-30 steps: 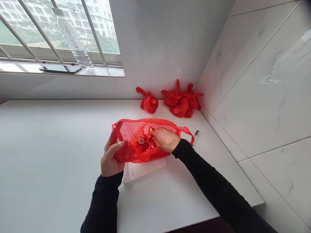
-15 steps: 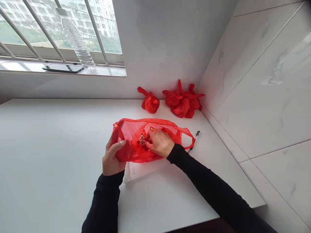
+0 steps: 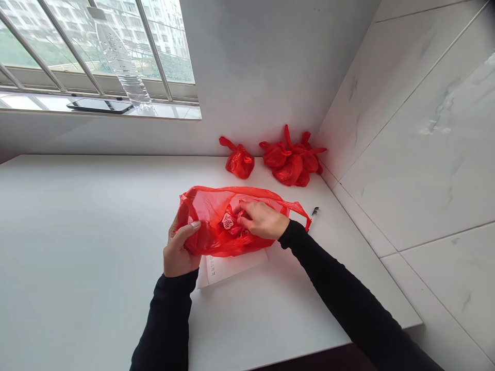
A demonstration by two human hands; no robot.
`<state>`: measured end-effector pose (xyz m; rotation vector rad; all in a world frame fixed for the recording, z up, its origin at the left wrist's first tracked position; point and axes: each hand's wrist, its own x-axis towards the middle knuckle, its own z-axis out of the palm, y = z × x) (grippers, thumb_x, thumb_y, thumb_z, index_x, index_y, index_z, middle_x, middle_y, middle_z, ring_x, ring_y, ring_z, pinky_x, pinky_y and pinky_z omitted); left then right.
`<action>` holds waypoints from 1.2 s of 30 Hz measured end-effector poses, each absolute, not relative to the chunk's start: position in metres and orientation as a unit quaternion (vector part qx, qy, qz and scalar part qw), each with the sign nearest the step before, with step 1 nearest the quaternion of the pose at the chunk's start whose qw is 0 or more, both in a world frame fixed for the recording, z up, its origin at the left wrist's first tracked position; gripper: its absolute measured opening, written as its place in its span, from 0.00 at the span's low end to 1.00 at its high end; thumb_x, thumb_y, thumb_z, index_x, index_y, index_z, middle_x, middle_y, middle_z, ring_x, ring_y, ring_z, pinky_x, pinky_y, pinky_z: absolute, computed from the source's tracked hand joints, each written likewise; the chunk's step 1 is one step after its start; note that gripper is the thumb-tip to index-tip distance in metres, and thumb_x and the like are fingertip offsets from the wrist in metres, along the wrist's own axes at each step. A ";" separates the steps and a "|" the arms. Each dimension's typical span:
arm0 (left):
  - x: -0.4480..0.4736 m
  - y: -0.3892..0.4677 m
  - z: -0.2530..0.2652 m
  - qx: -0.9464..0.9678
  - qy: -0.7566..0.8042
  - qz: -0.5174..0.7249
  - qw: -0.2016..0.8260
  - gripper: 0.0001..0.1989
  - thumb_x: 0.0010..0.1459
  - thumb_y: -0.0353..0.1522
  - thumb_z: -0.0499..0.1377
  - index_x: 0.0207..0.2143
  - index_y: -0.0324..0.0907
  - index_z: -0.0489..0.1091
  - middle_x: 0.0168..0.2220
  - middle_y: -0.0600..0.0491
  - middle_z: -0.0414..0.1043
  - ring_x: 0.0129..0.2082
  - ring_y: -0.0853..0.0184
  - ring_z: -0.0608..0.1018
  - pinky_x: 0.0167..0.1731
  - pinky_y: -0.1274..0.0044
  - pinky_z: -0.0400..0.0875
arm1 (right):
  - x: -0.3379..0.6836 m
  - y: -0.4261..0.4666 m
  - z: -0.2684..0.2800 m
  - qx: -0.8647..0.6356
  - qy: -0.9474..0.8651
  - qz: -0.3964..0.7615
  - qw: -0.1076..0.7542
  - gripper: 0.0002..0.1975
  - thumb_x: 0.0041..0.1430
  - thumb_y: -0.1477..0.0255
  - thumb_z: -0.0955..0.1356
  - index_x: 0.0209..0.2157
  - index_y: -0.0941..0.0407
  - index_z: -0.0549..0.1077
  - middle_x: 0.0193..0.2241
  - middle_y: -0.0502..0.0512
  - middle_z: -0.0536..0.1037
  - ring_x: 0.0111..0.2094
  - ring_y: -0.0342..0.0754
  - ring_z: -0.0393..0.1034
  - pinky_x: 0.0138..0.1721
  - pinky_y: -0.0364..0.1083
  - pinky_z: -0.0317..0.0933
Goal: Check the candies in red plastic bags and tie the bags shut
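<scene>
My left hand grips the left side of an open red plastic bag, its thumb over the rim and its other fingers hidden behind the film. The bag's mouth faces up toward me, and one handle loop stretches out to the right. Inside lie several small red wrapped packets, with dark characters on pale labels. My right hand reaches into the bag from the right, thumb and fingers bent together on a small red packet beside the labelled one. Its fingertips are partly hidden.
A white sheet with handwritten numbers lies partly under the bag on the white table. A pen is to the right. Several knotted red bags and a single one rest by the wall. A water bottle and a dark flat device occupy the windowsill.
My right hand has shifted slightly right within the bag, and the labelled packet has turned so its label shows more. My left hand keeps its hold on the bag.
</scene>
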<state>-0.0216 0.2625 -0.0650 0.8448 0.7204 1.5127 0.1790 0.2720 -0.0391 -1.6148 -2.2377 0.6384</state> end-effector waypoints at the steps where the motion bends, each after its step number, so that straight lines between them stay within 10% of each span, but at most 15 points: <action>1: -0.021 0.262 -0.065 0.364 0.312 0.652 0.588 0.19 0.50 0.26 0.64 0.43 0.52 0.83 0.28 0.55 0.78 0.24 0.71 0.75 0.24 0.81 0.73 | 0.178 0.271 -0.040 -0.555 -0.788 0.227 0.140 0.13 0.66 0.74 0.65 0.50 0.56 0.75 0.39 0.54 0.82 0.40 0.47 0.75 0.37 0.41 0.62; 23: -0.016 0.251 -0.051 0.406 0.300 0.580 0.639 0.32 0.51 0.29 0.66 0.60 0.52 0.73 0.36 0.53 0.81 0.27 0.70 0.77 0.30 0.81 0.76 | 0.201 0.270 -0.028 -0.665 -0.739 0.109 0.021 0.18 0.65 0.80 0.64 0.54 0.62 0.73 0.47 0.69 0.80 0.49 0.59 0.75 0.43 0.49 0.63; 36: -0.017 0.251 -0.052 0.412 0.306 0.581 0.631 0.31 0.51 0.28 0.66 0.59 0.51 0.75 0.34 0.54 0.80 0.27 0.70 0.77 0.30 0.82 0.76 | 0.206 0.270 -0.033 -0.533 -0.826 0.184 0.001 0.13 0.60 0.80 0.65 0.43 0.57 0.78 0.41 0.57 0.80 0.42 0.52 0.72 0.38 0.45 0.60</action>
